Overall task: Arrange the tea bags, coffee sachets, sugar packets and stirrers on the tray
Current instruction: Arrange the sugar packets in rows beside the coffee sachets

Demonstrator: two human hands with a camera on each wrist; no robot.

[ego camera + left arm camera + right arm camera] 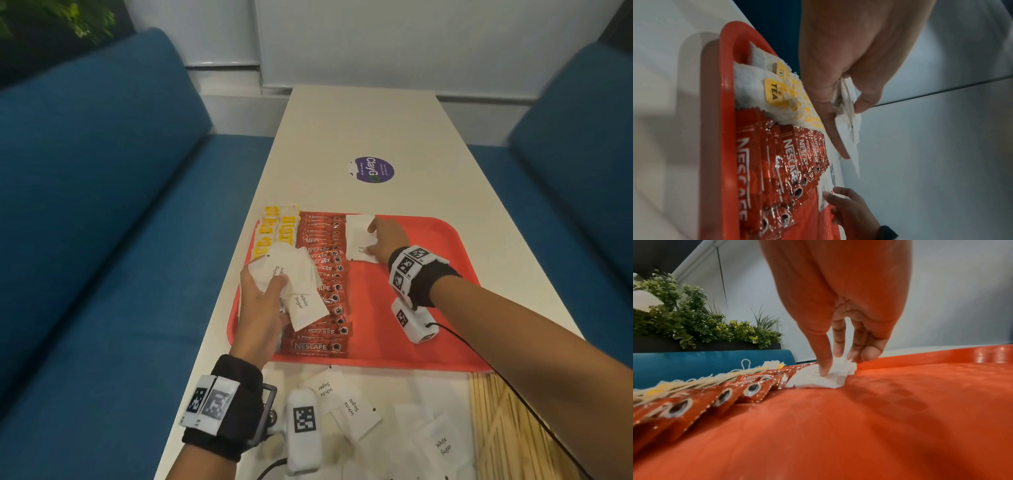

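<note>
A red tray [418, 325] lies on the table. Along its left edge is a row of yellow-tagged tea bags [277, 231], with a column of red Nescafe sachets [325, 284] beside them. My left hand [263, 301] grips a fanned bunch of white sugar packets [294, 274] above the sachets. At the tray's far side my right hand [380, 240] pinches white sugar packets [358, 236] that lie on the tray next to the sachets; the right wrist view shows thumb and fingers [825, 368] on those packets [830, 379]. Wooden stirrers [496, 411] lie off the tray, near right.
More loose sugar packets [356, 411] are scattered on the white table [359, 130] in front of the tray. A purple sticker [373, 169] sits mid-table. Blue sofas [102, 205] flank both sides. The tray's right half is bare red.
</note>
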